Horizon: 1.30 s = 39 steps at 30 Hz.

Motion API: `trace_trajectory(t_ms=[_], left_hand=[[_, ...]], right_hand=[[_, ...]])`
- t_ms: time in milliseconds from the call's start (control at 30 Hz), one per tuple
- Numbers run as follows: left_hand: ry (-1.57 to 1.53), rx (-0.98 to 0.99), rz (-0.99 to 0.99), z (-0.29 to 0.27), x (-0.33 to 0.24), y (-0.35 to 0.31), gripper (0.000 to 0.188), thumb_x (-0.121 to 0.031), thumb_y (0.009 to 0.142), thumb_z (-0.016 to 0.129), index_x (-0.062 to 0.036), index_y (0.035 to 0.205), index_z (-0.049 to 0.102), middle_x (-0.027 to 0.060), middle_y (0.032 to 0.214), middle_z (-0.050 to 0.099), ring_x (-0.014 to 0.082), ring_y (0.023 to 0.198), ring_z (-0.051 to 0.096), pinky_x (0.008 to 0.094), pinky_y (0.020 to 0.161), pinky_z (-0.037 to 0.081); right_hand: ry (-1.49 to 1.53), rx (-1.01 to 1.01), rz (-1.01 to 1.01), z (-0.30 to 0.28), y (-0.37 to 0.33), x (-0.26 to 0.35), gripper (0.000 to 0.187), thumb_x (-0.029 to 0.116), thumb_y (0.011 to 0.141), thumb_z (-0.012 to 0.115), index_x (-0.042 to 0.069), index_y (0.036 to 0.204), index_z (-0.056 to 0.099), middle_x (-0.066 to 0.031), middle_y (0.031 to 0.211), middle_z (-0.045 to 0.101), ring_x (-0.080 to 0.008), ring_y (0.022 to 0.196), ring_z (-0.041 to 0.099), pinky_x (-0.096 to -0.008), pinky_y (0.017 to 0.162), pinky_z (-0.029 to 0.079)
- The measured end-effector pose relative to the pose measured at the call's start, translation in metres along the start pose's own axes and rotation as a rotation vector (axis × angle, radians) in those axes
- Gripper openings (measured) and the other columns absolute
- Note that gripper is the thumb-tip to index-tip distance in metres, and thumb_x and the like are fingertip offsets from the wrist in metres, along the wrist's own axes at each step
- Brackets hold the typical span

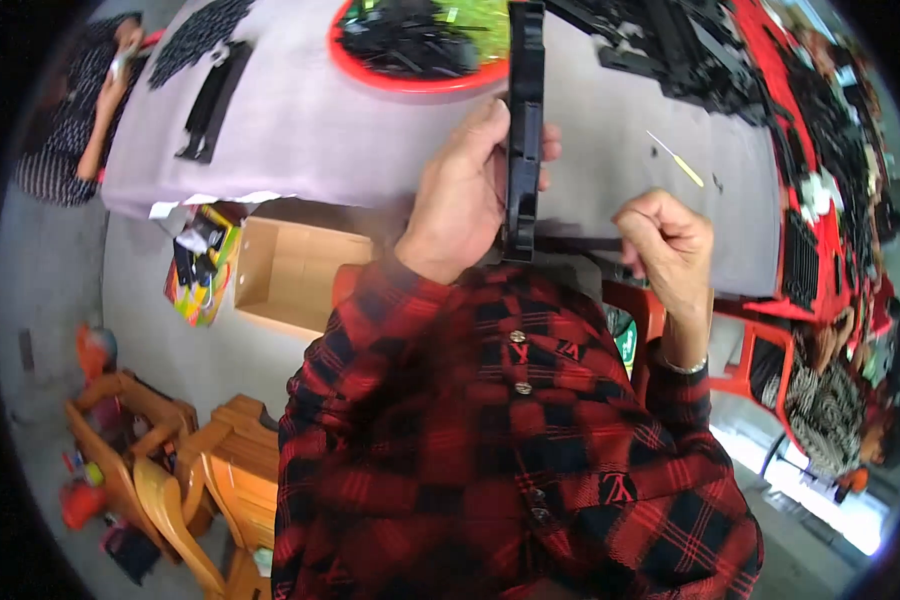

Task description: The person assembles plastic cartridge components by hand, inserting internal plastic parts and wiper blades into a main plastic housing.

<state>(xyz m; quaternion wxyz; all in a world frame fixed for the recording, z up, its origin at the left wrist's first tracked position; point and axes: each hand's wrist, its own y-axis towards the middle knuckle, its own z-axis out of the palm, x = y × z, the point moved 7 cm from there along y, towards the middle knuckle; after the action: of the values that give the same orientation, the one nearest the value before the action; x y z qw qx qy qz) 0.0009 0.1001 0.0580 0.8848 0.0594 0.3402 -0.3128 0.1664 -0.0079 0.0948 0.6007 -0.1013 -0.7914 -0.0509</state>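
Observation:
My left hand [457,200] grips a long, narrow black plastic part [525,130], held upright over the table's near edge. The thumb lies on its left side, and fingertips show past its right side. To the right, my right hand [670,245] is apart from the part, its fingers curled in and pressed together. Whatever those fingers hold, if anything, is hidden. Beyond that hand, a thin tool with a yellow handle [688,172] lies on the grey tabletop [600,150] beside small dark bits.
A red basin [410,84] of black strips stands at the far side. Black parts [670,60] are heaped at the far right along red cloth. Another black part [213,100] lies at left. Below the edge sits an open cardboard box [300,262]. Other people sit at both sides.

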Motion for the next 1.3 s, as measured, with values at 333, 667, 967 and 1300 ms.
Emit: trace_trajectory(t_ms=[333,667,967,1300], left_hand=[[-0.044,-0.004,0.017,0.032,0.035,-0.009,0.041,-0.028,0.106,0.042,0.0015,0.133,0.051,0.0127,0.113,0.064,0.0228,0.105,0.061,0.0388,0.087,0.053],[-0.016,-0.002,0.012,0.028,0.043,-0.013,0.039,-0.025,0.107,0.040,0.0026,0.133,0.051,0.0104,0.109,0.062,0.0200,0.103,0.059,0.0341,0.095,0.048],[-0.004,-0.042,0.025,0.029,0.048,-0.020,0.036,-0.020,0.106,0.039,0.0030,0.131,0.051,0.0118,0.119,0.061,0.0197,0.111,0.059,0.0342,0.101,0.047],[-0.054,0.013,-0.089,0.027,0.067,-0.021,0.033,-0.021,0.106,0.035,0.0022,0.124,0.051,0.0113,0.115,0.060,0.0187,0.107,0.060,0.0333,0.097,0.049]], right_hand=[[0.165,-0.230,-0.359,0.009,-0.018,0.017,0.034,-0.006,0.080,0.073,0.001,0.111,0.062,0.0032,0.084,0.059,-0.0017,0.070,0.052,-0.0181,0.059,0.043],[0.074,-0.286,-0.332,0.016,-0.006,0.014,0.036,-0.001,0.078,0.076,0.003,0.111,0.063,-0.0001,0.091,0.058,-0.0033,0.066,0.050,-0.0195,0.057,0.043],[-0.146,-0.317,-0.488,0.015,0.002,0.036,0.037,-0.003,0.076,0.072,0.005,0.112,0.064,-0.0049,0.087,0.056,-0.0115,0.063,0.054,-0.0257,0.056,0.046],[-0.600,-0.125,-0.412,0.025,0.003,0.031,0.023,0.010,0.083,0.061,0.007,0.105,0.066,-0.0134,0.089,0.060,-0.0384,0.079,0.062,-0.0459,0.066,0.050]])
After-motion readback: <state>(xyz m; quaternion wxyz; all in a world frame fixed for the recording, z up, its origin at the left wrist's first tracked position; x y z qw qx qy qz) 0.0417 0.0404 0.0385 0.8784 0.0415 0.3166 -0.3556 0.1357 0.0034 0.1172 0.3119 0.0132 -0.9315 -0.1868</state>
